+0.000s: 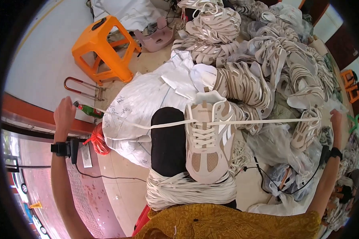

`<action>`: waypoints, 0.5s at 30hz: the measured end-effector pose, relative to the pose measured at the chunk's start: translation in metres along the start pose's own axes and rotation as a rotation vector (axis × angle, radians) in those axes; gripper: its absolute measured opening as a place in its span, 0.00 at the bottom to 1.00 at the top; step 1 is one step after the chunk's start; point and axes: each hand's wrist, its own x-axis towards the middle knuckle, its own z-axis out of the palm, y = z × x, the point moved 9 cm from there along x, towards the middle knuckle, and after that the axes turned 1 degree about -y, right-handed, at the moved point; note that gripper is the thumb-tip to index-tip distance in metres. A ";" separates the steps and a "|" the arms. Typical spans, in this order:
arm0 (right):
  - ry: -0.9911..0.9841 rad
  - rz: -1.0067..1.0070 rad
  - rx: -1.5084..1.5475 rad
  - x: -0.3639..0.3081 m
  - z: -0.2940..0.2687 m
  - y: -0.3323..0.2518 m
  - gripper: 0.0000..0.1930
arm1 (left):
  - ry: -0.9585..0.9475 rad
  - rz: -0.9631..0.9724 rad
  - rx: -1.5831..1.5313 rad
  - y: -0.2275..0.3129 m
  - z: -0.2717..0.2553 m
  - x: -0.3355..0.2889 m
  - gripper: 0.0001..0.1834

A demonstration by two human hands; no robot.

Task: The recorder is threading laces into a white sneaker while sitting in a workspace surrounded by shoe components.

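Observation:
A beige and white sneaker upper [223,148] lies toe toward me on my lap, its white shoelace [263,122] threaded through the lower eyelets in crossing rows. The two lace ends run far out to either side. My left hand [64,113], raised at the far left, is closed on one end. Out at the far right, my right hand [336,118] is closed on the other, its fingers small and partly unclear. Beside the upper lies a black rounded pad [167,143]. A thick bundle of loose white laces [191,191] lies across my lap below both.
Stacked sneaker uppers [243,85] and further heaps fill the back and right. A white woven sack [143,99] lies ahead left, near an orange stool [103,47] and a green bottle [89,110]. Clear plastic bags [275,147] and black cables lie at the right.

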 end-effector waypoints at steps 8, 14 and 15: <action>0.111 -0.265 -0.400 -0.016 -0.019 0.016 0.07 | 0.223 0.491 -0.311 0.166 -0.056 -0.025 0.15; 0.422 -0.290 -0.358 -0.006 -0.035 0.011 0.09 | -0.121 0.744 -0.778 0.296 -0.037 -0.081 0.20; 0.314 -0.463 -0.383 -0.002 -0.013 -0.009 0.10 | -0.091 0.806 -0.791 0.312 -0.039 -0.090 0.20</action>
